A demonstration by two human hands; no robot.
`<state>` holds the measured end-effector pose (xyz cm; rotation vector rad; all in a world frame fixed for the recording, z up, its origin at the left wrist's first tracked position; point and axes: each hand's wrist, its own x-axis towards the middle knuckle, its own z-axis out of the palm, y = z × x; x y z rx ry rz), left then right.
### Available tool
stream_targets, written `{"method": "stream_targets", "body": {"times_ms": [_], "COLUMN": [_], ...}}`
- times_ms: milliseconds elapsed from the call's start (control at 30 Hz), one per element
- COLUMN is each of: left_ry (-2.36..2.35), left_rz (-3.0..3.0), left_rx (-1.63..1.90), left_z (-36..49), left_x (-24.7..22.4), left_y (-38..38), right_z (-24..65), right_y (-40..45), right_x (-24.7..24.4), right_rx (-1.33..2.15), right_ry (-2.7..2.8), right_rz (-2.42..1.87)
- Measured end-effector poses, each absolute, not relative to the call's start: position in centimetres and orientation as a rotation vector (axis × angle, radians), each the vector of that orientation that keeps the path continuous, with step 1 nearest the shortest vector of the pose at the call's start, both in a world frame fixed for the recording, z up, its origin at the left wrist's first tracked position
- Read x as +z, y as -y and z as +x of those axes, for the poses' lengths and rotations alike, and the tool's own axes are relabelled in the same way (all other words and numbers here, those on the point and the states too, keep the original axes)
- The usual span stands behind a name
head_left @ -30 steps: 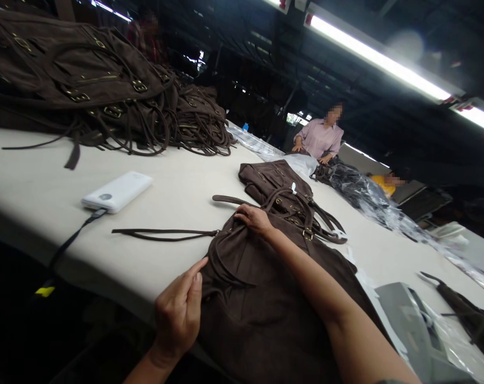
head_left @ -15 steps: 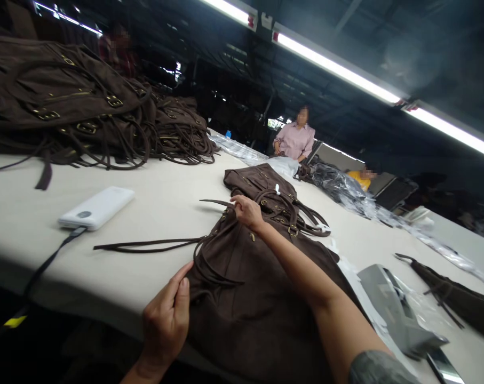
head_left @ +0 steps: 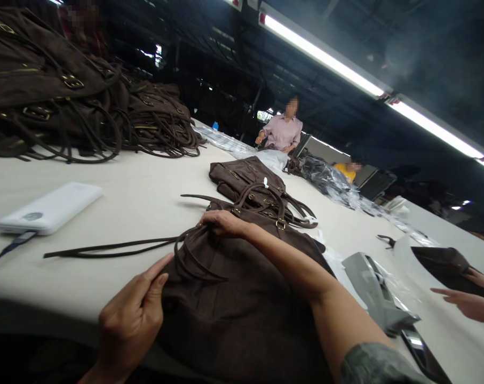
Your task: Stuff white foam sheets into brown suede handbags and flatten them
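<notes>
Right hand (head_left: 222, 223) partly curled against the dark brown bag (head_left: 242, 304).

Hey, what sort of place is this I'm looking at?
Most likely a bag factory or workshop: there's a big heap of matching brown bags, plastic wrapping further along the pale worktable, and a long fluorescent light overhead.

Dark brown bag (head_left: 242, 309), white power bank (head_left: 52, 208)
</notes>
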<state>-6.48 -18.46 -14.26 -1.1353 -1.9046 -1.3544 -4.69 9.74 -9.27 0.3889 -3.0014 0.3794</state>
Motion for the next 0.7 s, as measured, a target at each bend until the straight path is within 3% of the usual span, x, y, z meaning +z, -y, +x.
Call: {"method": "stream_targets", "body": {"times_ms": [167, 300, 533, 700], "left_ry": [1.899, 2.101, 2.220, 2.356], "left_rz": [-1.037, -1.176, -1.174, -1.042], "left_rx": [-1.141, -1.041, -0.698, -0.573], "left_z": [-10.9, -12.9, -7.4, -6.6], "left_x": [-10.5, -9.9, -11.2, -11.6], "left_y": [16.4, 15.7, 18.2, 18.0], "right_z": [-4.1, -4.2, -6.0, -6.9], "right_y": [-11.2, -12.0, -12.1, -12.2], "right_x": [-5.1, -4.5, -6.5, -4.8], "right_rx": [0.321, 0.473, 0.736, 0.651], "right_ry": [2.983, 3.113, 3.206, 3.277], "right_rz": [0.143, 0.026, 0.237, 0.245]}}
